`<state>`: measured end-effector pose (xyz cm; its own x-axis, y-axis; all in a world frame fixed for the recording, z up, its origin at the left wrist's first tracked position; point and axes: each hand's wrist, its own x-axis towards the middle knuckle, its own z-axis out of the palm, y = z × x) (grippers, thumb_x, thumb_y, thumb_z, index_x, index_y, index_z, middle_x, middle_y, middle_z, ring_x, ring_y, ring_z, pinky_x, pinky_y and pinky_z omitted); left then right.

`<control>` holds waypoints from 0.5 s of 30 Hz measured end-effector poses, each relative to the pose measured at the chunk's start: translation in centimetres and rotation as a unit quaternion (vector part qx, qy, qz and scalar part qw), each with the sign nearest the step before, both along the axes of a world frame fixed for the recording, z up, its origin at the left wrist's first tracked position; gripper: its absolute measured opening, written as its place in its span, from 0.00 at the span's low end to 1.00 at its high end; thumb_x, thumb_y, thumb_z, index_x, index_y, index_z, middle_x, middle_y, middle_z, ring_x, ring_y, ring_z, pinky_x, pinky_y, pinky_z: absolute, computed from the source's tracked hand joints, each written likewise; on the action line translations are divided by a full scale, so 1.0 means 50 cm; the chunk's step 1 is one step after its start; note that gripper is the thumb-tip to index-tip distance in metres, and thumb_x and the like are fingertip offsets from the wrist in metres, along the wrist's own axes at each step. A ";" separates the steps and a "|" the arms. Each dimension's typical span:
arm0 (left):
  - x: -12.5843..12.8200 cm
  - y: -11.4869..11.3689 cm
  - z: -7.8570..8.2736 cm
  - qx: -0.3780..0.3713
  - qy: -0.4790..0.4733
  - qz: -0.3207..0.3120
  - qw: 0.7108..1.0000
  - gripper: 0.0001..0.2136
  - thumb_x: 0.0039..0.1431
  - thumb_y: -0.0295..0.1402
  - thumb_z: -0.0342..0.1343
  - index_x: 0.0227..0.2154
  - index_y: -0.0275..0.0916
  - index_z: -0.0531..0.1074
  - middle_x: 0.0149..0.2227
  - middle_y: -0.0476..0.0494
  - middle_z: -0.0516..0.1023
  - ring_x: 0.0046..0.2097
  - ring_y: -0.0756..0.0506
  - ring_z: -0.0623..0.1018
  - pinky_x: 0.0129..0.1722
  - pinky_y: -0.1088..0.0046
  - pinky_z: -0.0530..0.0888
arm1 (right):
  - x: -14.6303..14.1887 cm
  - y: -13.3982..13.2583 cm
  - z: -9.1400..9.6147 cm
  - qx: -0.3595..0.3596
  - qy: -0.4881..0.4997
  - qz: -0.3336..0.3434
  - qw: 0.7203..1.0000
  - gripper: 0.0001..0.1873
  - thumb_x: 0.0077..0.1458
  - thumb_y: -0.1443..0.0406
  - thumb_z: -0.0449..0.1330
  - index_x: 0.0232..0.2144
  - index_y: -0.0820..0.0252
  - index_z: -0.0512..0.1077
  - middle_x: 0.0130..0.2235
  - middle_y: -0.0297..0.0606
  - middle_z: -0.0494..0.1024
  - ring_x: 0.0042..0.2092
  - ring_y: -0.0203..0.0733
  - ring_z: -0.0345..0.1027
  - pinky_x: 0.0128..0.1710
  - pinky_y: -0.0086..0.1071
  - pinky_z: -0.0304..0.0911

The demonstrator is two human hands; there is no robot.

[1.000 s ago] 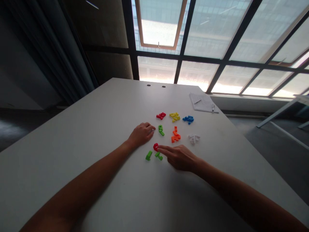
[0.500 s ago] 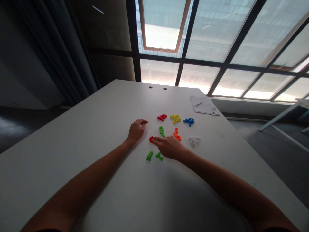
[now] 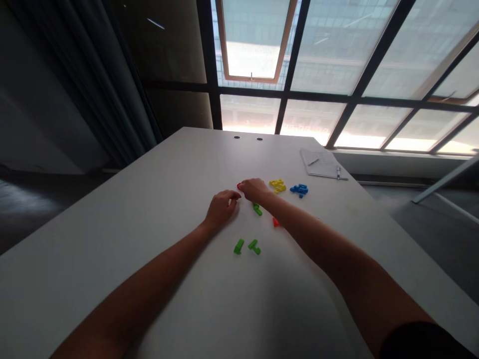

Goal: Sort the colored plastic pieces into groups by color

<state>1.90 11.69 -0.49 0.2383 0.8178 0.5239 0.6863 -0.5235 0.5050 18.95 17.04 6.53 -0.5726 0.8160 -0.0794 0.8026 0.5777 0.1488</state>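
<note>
My right hand (image 3: pixel 254 189) reaches far across the white table (image 3: pixel 149 209) with its fingers closed on a small red piece (image 3: pixel 239 186); it covers the spot where the red pile lay. My left hand (image 3: pixel 222 207) rests curled on the table just in front of it, holding nothing that I can see. A green piece (image 3: pixel 257 209) lies under my right wrist. Two more green pieces (image 3: pixel 247 246) lie nearer me. An orange piece (image 3: pixel 276 223) peeks out beside my right forearm. Yellow pieces (image 3: pixel 278 185) and blue pieces (image 3: pixel 300 189) sit to the right.
Papers with a pen (image 3: pixel 325 163) lie at the table's far right corner. Two cable holes (image 3: pixel 247 137) sit near the far edge. Large windows stand behind the table, a dark curtain to the left. The table drops off on the right.
My right hand slid the red piece from near the green pieces forward to the red pile's place. The view shifted; my right forearm now hides the orange and white pieces.
</note>
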 end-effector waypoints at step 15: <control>0.016 -0.023 0.008 -0.028 0.142 -0.054 0.988 0.12 0.66 0.30 0.53 0.43 0.43 0.82 0.42 0.43 0.84 0.46 0.40 0.80 0.52 0.59 0.74 | 0.088 0.062 0.027 0.013 0.052 -0.067 0.996 0.24 0.65 0.73 0.54 0.57 0.55 0.79 0.56 0.46 0.82 0.50 0.47 0.78 0.44 0.32 0.67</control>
<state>2.72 10.57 -0.11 0.4558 0.8053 0.3792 0.7461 -0.5779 0.3306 23.34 20.14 7.89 -0.4618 0.8870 -0.0021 0.8845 0.4607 0.0738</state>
